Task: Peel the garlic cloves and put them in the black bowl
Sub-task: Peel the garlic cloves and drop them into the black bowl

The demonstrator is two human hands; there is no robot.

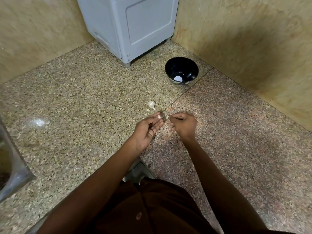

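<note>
Left hand [148, 128] pinching 1 garlic clove [159, 116]; right hand [183, 124] pinching a white scrap [167, 117]. Both well short of the black bowl [181, 70].

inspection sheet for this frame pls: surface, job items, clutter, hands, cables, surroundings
Surface: speckled granite counter, seam running diagonally.
Job's things: black bowl upright, a white patch at its bottom; garlic bulb and a small piece on the counter.
Clutter: nothing seen.
Hands: left hand pinches a garlic clove; right hand pinches a white bit.
Cables: nothing seen.
Surroundings: grey appliance in the corner, beige stone walls, sink edge at left.
</note>
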